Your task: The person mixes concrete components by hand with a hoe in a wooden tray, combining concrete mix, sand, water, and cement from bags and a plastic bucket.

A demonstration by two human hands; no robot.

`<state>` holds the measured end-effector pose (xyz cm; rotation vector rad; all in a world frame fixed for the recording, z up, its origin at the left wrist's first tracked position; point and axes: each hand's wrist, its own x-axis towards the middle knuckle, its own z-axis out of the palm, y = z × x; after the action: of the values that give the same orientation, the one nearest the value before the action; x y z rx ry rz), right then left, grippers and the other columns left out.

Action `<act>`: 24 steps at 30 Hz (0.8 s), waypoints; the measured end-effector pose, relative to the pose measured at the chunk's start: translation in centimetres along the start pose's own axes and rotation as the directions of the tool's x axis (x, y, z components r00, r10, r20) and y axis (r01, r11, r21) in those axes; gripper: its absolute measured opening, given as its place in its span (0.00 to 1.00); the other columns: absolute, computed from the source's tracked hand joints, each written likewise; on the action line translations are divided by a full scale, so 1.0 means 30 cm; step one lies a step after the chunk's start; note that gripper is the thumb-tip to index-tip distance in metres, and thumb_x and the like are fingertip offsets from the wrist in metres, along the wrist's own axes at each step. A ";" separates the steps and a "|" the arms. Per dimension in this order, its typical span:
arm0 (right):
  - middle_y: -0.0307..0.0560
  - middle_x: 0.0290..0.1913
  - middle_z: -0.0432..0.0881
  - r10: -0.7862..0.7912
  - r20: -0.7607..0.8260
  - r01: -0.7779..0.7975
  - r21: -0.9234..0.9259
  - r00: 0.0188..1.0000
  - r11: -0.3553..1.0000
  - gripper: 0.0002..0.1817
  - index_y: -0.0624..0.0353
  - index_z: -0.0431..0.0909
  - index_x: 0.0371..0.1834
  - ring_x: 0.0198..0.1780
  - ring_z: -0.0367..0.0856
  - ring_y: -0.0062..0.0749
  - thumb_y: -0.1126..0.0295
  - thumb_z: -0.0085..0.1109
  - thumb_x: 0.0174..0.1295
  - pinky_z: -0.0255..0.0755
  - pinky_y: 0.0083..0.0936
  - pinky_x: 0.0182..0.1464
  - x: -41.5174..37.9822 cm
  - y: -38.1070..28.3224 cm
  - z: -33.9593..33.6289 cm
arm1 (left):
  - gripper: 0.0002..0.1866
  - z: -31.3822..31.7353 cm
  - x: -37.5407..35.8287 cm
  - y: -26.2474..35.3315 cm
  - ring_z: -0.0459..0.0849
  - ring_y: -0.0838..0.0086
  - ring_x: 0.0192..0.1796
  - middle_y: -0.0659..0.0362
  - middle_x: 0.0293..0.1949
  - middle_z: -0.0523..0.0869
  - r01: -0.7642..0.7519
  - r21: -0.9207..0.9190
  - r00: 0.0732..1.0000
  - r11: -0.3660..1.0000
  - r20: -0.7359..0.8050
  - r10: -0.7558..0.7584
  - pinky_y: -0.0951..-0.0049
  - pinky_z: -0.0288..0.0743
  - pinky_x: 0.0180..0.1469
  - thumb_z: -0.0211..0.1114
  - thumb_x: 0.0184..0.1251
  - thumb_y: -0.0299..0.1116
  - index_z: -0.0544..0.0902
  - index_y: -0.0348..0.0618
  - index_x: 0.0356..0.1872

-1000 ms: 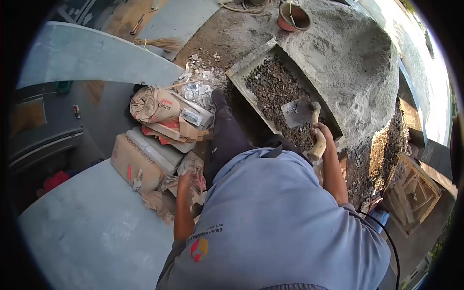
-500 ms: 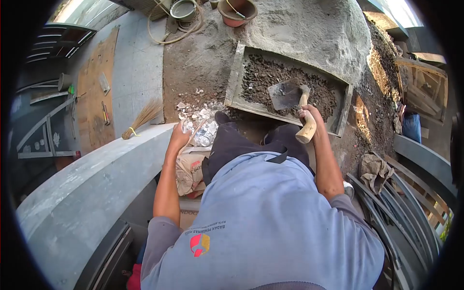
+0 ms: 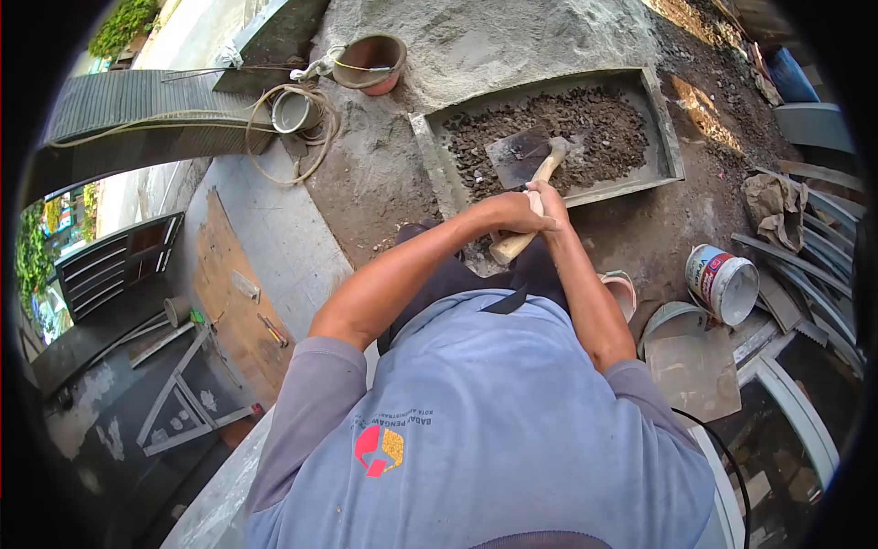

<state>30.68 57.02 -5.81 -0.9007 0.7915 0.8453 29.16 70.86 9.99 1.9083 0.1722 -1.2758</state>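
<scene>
Hoe blade (image 3: 517, 157) lies over gravel (image 3: 601, 137), beyond left hand (image 3: 521, 211) and right hand (image 3: 552, 203); both clasp the handle (image 3: 551, 166).

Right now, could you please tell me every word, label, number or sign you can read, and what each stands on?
"BADA… PENGAW…": blue-grey shirt, by the red-and-gold emblem; some letters lost in folds.
"KOTA…": same shirt, smaller line; the rest is too small to read surely.
White bucket: printed label, too small and blurred to read surely.
No numbers are readable.
</scene>
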 end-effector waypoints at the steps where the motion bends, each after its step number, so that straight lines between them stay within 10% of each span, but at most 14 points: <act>1: 0.42 0.26 0.76 -0.024 -0.076 0.022 -0.040 0.997 0.999 0.07 0.58 0.71 0.38 0.23 0.77 0.28 0.70 0.59 0.65 0.75 0.24 0.26 -0.026 0.006 0.043 | 0.43 -0.002 0.040 -0.020 0.90 0.53 0.45 0.41 0.45 0.90 -0.030 0.082 1.000 0.996 0.000 0.030 0.60 0.82 0.53 0.71 0.52 0.67 0.86 0.29 0.49; 9: 0.43 0.26 0.76 -0.106 -0.227 0.226 0.603 0.968 0.765 0.13 0.59 0.72 0.40 0.30 0.79 0.36 0.63 0.64 0.66 0.82 0.41 0.36 0.206 0.141 0.193 | 0.27 -0.236 -0.064 -0.297 0.90 0.47 0.42 0.37 0.38 0.88 -0.164 0.384 0.985 0.908 0.112 0.131 0.54 0.82 0.50 0.73 0.56 0.42 0.80 0.27 0.48; 13: 0.39 0.23 0.72 -0.150 -0.175 0.230 0.801 0.973 0.553 0.15 0.51 0.70 0.30 0.23 0.73 0.30 0.62 0.69 0.63 0.75 0.31 0.28 0.442 0.128 0.078 | 0.26 -0.492 -0.150 -0.453 0.90 0.46 0.40 0.37 0.36 0.88 -0.251 0.334 0.955 0.908 0.239 0.177 0.56 0.83 0.47 0.72 0.59 0.39 0.77 0.28 0.52; 18: 0.36 0.22 0.69 -0.253 -0.481 0.519 0.572 0.839 0.635 0.15 0.49 0.66 0.29 0.21 0.69 0.27 0.64 0.67 0.61 0.70 0.28 0.24 0.315 0.167 0.189 | 0.27 -0.523 -0.102 -0.770 0.91 0.55 0.36 0.41 0.35 0.88 -0.062 0.117 0.899 0.991 0.437 0.005 0.59 0.82 0.44 0.72 0.58 0.39 0.80 0.31 0.55; 24: 0.37 0.22 0.68 -0.255 -0.584 0.604 0.539 0.770 0.587 0.12 0.52 0.70 0.31 0.22 0.70 0.29 0.64 0.65 0.61 0.69 0.31 0.28 0.523 0.339 0.158 | 0.20 -0.464 0.091 -1.028 0.90 0.49 0.43 0.44 0.37 0.90 -0.003 0.417 0.981 0.909 0.176 -0.078 0.53 0.82 0.50 0.73 0.55 0.45 0.86 0.45 0.46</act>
<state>29.81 69.27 -20.68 -0.5352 1.1231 -0.1809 24.45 99.88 -7.00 2.1251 -0.1792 -1.6109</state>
